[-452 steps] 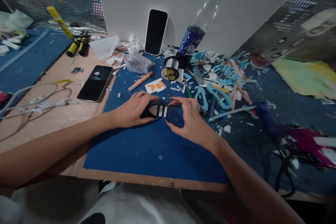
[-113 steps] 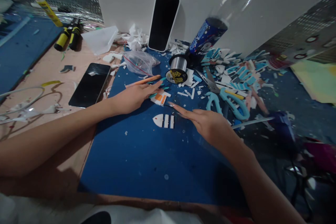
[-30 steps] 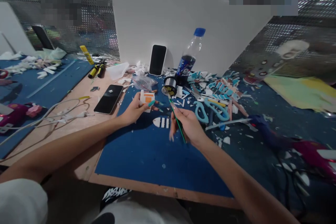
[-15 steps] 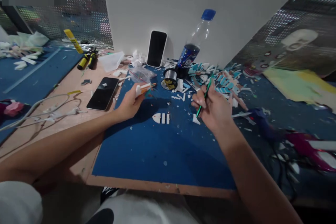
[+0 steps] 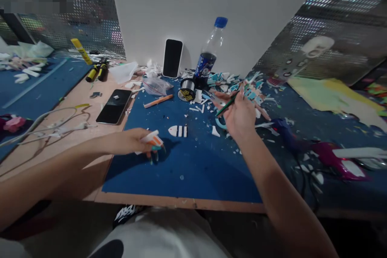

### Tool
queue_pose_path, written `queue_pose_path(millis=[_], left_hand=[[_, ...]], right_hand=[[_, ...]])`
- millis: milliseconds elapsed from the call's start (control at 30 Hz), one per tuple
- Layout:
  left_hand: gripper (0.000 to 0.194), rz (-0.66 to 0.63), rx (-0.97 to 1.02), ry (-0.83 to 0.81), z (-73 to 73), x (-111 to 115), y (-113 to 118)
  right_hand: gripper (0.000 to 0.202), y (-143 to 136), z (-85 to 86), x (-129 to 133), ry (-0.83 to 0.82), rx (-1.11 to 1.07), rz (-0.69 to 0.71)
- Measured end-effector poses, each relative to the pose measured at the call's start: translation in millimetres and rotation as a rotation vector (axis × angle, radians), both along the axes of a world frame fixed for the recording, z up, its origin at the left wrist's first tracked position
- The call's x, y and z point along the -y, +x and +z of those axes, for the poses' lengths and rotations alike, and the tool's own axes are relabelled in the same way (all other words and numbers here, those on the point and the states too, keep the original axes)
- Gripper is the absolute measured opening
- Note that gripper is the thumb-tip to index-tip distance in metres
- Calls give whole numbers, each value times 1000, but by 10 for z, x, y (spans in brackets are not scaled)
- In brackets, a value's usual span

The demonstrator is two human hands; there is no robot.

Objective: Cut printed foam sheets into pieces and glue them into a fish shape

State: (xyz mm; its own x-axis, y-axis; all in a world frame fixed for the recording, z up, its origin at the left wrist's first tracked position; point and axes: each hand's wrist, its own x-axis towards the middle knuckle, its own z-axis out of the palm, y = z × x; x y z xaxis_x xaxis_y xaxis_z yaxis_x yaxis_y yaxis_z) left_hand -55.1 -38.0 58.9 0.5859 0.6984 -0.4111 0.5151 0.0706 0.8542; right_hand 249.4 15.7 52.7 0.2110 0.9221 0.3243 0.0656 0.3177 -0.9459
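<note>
My left hand (image 5: 137, 142) is low over the left part of the blue mat (image 5: 193, 169), closed on white and orange pieces (image 5: 154, 139) that look like foam; a bit of teal shows beneath them. In my right hand (image 5: 240, 115) a slim dark green pen (image 5: 225, 107) slants down to the left. Below that hand lies a pair of scissors, its light blue handle loop (image 5: 220, 123) partly covered by the fingers. Cut white pieces (image 5: 178, 131), one rounded and two strips, sit in a row between my hands. An orange pen-like stick (image 5: 158, 101) lies behind them.
A wire spool (image 5: 186, 90), a cola bottle (image 5: 206, 62) and a propped phone (image 5: 172, 58) stand at the back. Scraps (image 5: 229, 82) are heaped at back right. Another phone (image 5: 114, 107) lies left, near cables. A magenta tool (image 5: 338, 159) lies right.
My left hand has come down and toward me with the white and orange pieces, leaving the orange stick in full view. My right hand stays over the scissors with the pen; the view has shifted slightly.
</note>
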Motion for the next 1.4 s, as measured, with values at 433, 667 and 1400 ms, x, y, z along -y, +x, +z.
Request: queue_pose_path(millis=[433,667,1400], left_hand=[[33,208,-17,486,-74,-576,165],[45,5,-149,717,-171,-934,494],[70,-414,22,839,-263,-1148,202]], right_hand=[[39,17,81,-78,-99,546,150],[40,25,98,-81,-105,747,63],[21,14,242,30,-43,1108,287]])
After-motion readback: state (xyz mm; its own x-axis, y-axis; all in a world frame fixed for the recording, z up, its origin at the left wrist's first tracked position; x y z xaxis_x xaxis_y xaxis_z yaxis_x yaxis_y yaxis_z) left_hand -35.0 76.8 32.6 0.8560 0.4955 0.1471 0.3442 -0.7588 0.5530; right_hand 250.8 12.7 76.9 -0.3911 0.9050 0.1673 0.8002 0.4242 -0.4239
